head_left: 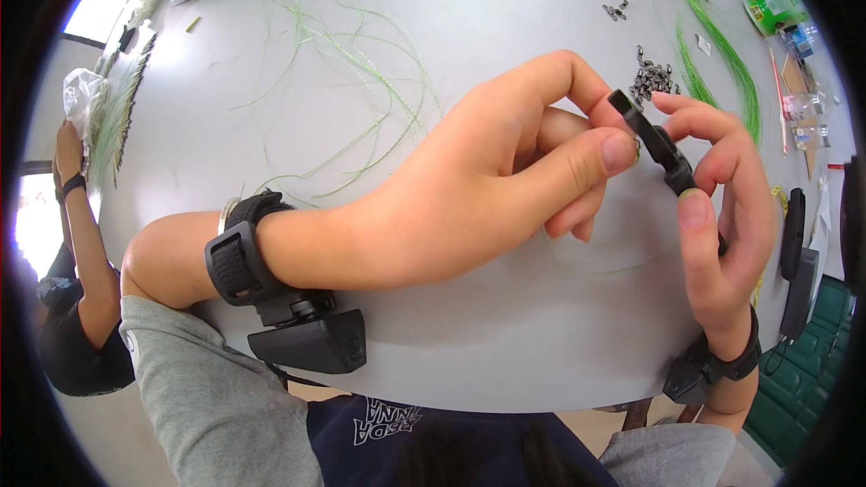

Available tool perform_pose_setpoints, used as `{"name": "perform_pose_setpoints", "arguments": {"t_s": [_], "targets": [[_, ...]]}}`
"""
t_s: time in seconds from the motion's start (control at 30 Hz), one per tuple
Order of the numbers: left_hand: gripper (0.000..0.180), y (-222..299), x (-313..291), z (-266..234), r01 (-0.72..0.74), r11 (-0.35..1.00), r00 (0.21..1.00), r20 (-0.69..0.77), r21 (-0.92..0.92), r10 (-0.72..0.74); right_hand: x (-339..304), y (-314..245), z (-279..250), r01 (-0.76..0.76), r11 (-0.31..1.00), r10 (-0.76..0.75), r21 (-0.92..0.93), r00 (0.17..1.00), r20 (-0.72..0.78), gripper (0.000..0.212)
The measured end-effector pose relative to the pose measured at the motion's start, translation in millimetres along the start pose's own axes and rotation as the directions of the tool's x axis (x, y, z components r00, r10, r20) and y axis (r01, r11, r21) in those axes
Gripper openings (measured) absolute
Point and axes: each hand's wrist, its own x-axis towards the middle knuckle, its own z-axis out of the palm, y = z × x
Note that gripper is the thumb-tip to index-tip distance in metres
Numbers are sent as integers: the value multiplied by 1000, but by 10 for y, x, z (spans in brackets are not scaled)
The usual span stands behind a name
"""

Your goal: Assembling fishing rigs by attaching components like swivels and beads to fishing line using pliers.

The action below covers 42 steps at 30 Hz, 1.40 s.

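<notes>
1. On the table [505, 343], strands [386, 83] are spread beyond the left hand [532, 140].
2. A tool [666, 148] is held in the right hand [735, 189], beside the left.
3. Parts [651, 78] are piled beyond the tool.
4. A bundle [733, 63] is laid right of the parts.

Near tabletop [514, 343] passable; green strands [368, 66] and seemingly metal bits [651, 79] obstruct beyond.
</notes>
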Motion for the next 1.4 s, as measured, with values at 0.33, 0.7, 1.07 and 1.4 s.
{"name": "perform_pose_setpoints", "arguments": {"t_s": [0.33,0.7,1.07,1.4], "targets": [[19,-13,1,13,-4,1000,1000,-15,-6,4,-25,-28,-19,-24,998,24,-53,1000,1,16],[27,118,-30,-59,64,985,997,29,162,-70,-59,-155,71,-275,956,276,103,961,12,36],[45,19,13,-79,-113,972,961,-227,208,160,-22,-160,51,-416,909,414,39,909,45,31],[41,68,-62,-57,-57,928,995,101,367,22,-28,-145,29,-253,960,258,-117,966,28,28]]}}
